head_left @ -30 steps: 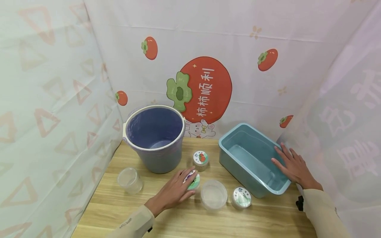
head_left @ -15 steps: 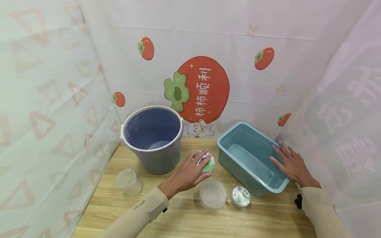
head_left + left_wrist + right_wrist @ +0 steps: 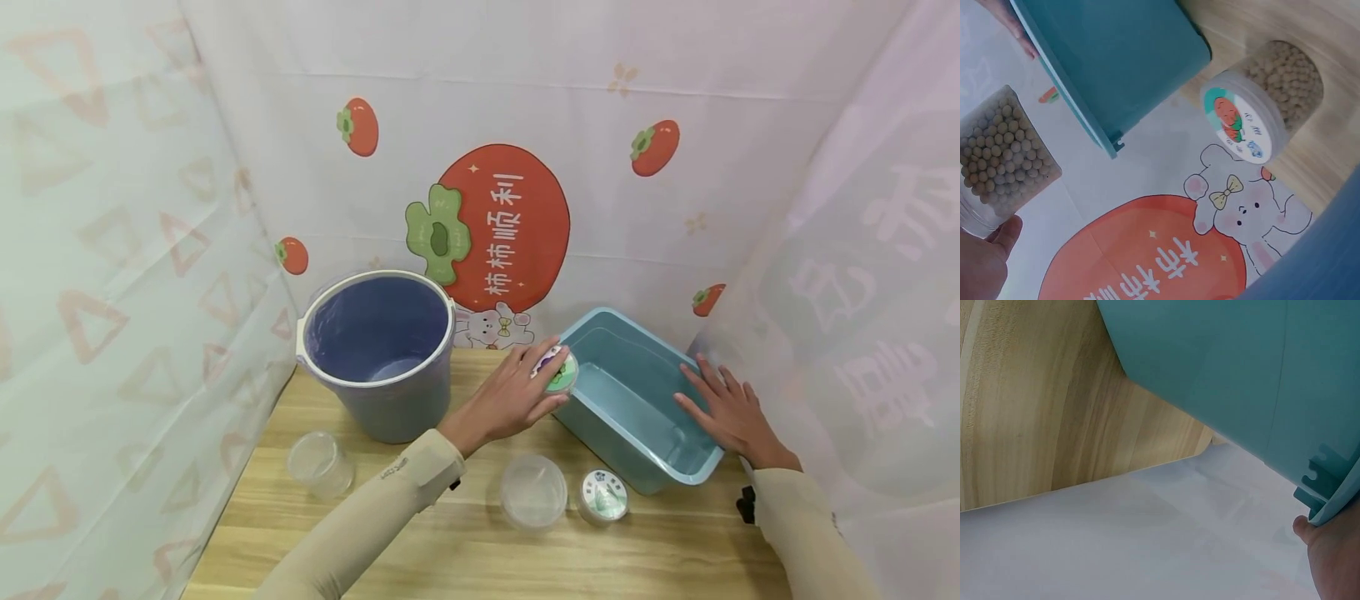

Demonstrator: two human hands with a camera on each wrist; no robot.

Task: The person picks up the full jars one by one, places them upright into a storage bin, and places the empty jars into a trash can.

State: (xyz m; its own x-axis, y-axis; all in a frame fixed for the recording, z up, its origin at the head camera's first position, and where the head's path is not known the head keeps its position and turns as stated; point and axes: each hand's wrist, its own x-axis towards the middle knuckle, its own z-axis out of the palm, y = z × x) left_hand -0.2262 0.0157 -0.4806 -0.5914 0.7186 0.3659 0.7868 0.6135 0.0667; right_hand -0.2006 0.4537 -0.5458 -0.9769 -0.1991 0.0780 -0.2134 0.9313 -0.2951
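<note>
My left hand (image 3: 510, 398) grips a clear plastic jar (image 3: 1007, 153) by its lid, which carries a purple and green label. Round beige pellets show through its wall. In the head view the jar overlaps the left rim of a blue-green rectangular bin (image 3: 607, 446). My right hand (image 3: 738, 421) rests on the bin's right rim, fingers stretched over the inside; a fingertip shows at the rim in the right wrist view. A second pellet jar (image 3: 1285, 81), with a red fruit on its lid, stands beside the bin; my left hand and arm hide it in the head view.
A blue-purple bucket (image 3: 408, 408) with a white rim stands at the back left. On the wooden table (image 3: 480, 550) are a clear cup (image 3: 318, 467) at left, a clear round container (image 3: 534, 492) and a green-labelled jar (image 3: 603, 496) in front. Printed cloth walls enclose the table.
My left hand has carried the jar from the middle of the table up and rightward to the bin's left rim. The right hand stays on the bin. The head view has shifted slightly.
</note>
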